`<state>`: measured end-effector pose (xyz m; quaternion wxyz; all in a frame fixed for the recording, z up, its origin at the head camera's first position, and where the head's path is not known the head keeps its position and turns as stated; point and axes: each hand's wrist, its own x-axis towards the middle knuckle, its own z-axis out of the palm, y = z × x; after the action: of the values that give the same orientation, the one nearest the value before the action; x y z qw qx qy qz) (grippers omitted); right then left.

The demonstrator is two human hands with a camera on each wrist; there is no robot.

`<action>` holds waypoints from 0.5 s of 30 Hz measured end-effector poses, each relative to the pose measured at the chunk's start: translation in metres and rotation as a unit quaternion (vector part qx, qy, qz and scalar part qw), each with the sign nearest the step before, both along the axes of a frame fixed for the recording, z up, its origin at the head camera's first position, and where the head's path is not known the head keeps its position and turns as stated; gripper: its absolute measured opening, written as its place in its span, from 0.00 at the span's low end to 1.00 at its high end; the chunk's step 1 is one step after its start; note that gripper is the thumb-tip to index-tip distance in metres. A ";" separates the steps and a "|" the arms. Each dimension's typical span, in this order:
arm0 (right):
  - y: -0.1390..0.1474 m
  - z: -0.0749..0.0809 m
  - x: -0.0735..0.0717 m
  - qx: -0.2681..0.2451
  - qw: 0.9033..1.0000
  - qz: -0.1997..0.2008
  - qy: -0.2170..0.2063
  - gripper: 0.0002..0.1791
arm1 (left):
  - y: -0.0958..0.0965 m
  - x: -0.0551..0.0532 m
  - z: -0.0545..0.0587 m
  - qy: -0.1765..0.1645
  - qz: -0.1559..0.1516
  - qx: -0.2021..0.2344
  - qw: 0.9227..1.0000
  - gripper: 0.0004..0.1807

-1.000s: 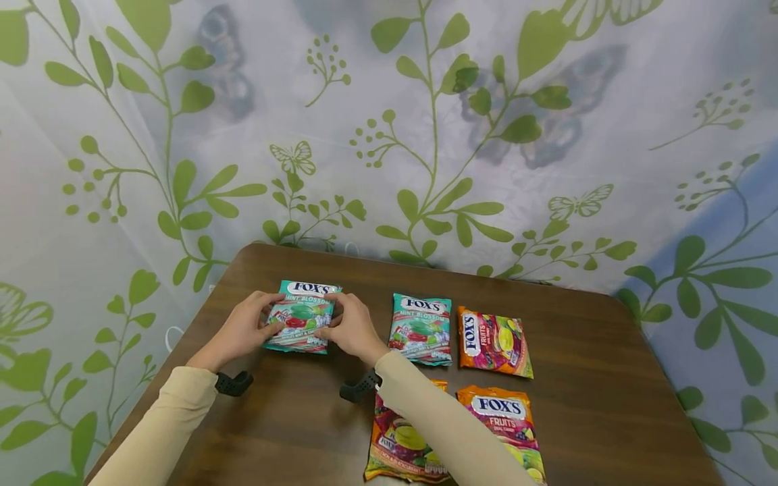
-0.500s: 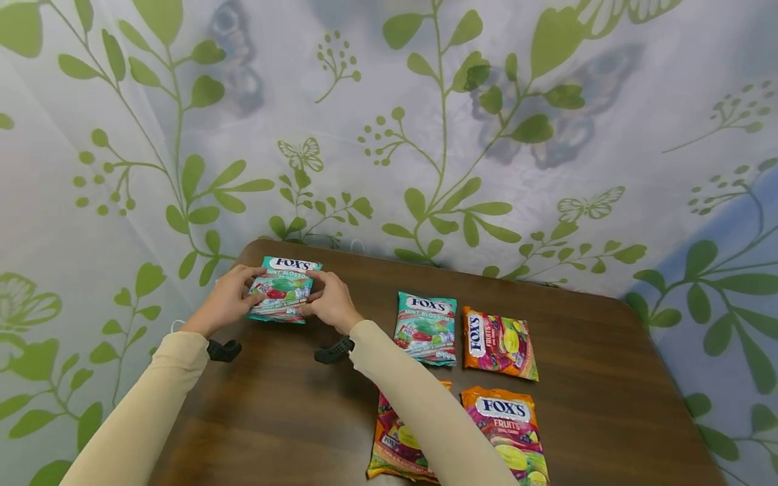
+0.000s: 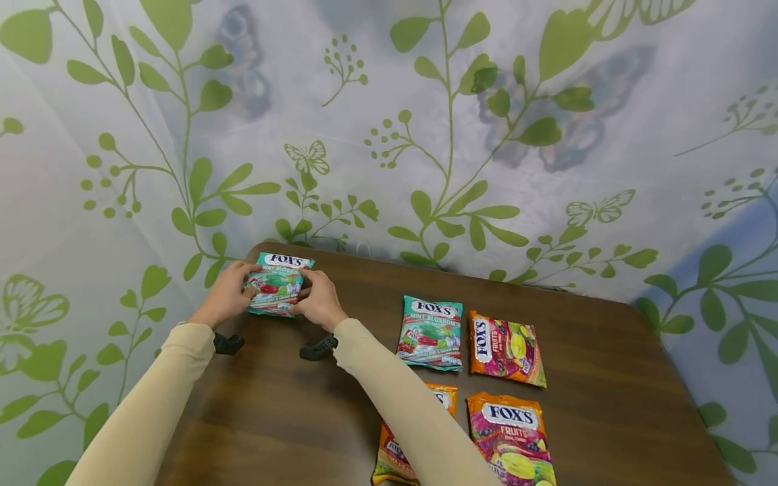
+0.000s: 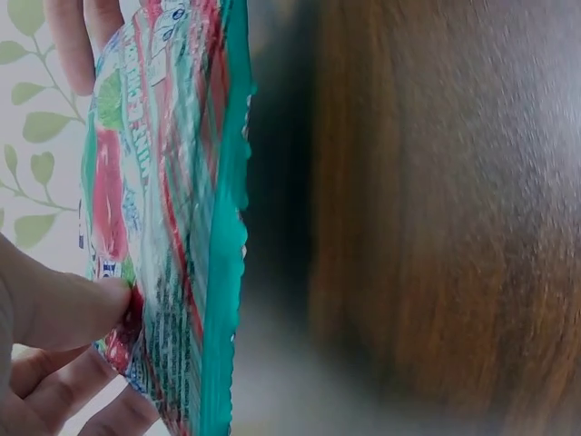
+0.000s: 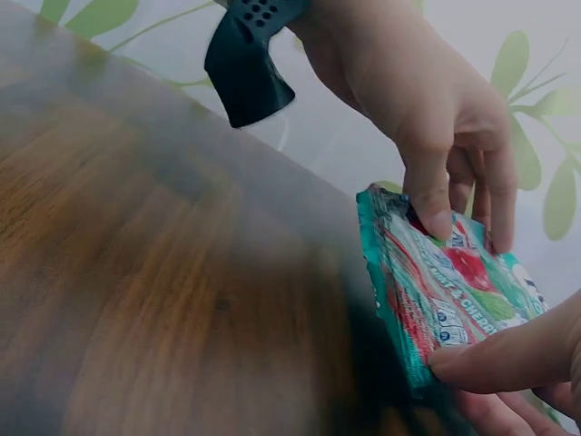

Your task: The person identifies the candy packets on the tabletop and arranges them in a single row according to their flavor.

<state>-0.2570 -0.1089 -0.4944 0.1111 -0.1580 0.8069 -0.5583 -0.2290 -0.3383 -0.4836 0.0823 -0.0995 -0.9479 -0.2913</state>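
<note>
A teal Fox's Mint Blossom candy bag [image 3: 276, 283] is near the far left corner of the table, held between both hands. My left hand [image 3: 226, 293] grips its left side, thumb on the printed front and fingers around the edge. On the opposite side my right hand [image 3: 322, 300] pinches the bag's right edge. The left wrist view shows the candy bag [image 4: 172, 209] from its crimped lower seam, with the left thumb [image 4: 77, 309] pressing into it. In the right wrist view both thumbs lie on the bag [image 5: 445, 282], which is tilted close over the tabletop.
A second Mint Blossom bag [image 3: 431, 334] lies mid-table, with an orange Fox's Fruits bag [image 3: 508, 348] to its right. Two more Fruits bags lie in front, one at right [image 3: 513, 439] and another bag [image 3: 389, 459] partly under my right sleeve. A leaf-patterned curtain [image 3: 395, 135] hangs behind the brown table [image 3: 608, 378].
Both hands have carried the Mint Blossom bag leftward and back toward the table's far left corner. Over the last half second it has moved little. The other bags stay in place.
</note>
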 end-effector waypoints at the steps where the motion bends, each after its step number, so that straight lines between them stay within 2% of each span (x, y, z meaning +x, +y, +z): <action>1: -0.002 -0.002 0.000 0.002 1.000 -0.001 0.001 0.52 | -0.001 0.000 -0.002 0.001 0.004 0.002 1.000 0.26; 15: -0.010 -0.017 0.003 0.032 0.999 -0.010 0.015 0.52 | -0.006 -0.003 -0.023 -0.007 0.032 0.032 0.999 0.25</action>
<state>-0.2543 -0.1186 -0.5111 0.0979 -0.1545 0.8277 -0.5305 -0.2320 -0.3446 -0.5070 0.0886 -0.0641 -0.9413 -0.3194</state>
